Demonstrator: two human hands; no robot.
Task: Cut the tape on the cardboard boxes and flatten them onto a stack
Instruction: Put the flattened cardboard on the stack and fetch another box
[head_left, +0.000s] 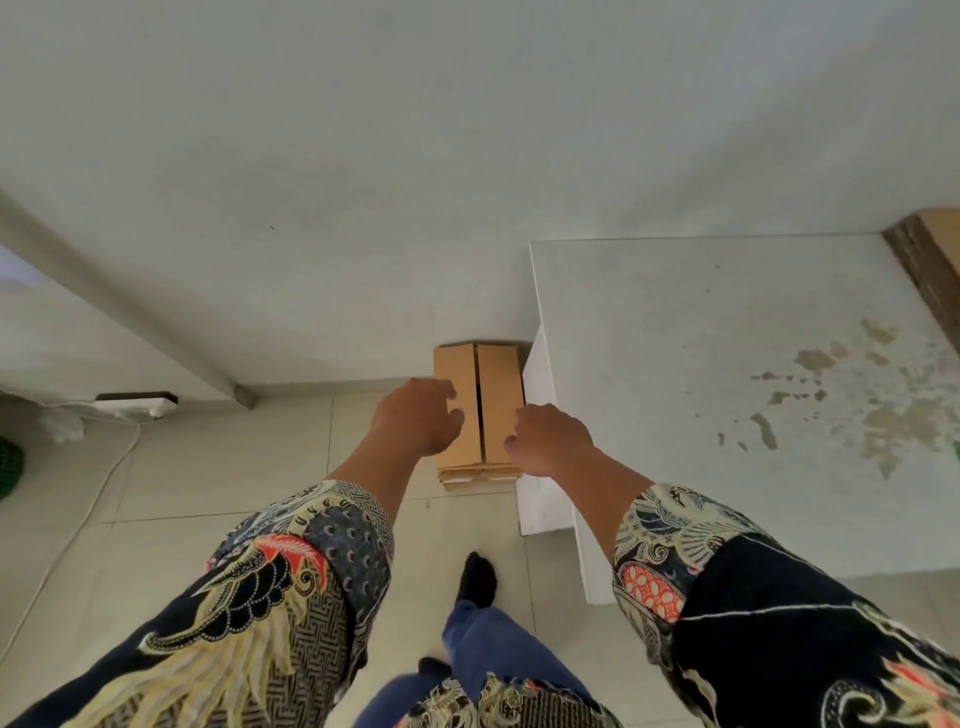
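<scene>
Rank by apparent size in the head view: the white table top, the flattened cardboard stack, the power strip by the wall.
1. White table top
2. Flattened cardboard stack
3. Power strip

The power strip lies farther off, so its true size is less certain.

A pale tiled floor (218, 483) carries a stack of flattened cardboard boxes (493, 395), set against the wall and just beside a white table (675, 364). Near the floor's left edge lie a white power strip (140, 405), its cable (78, 530) and a green object (8, 467).
</scene>
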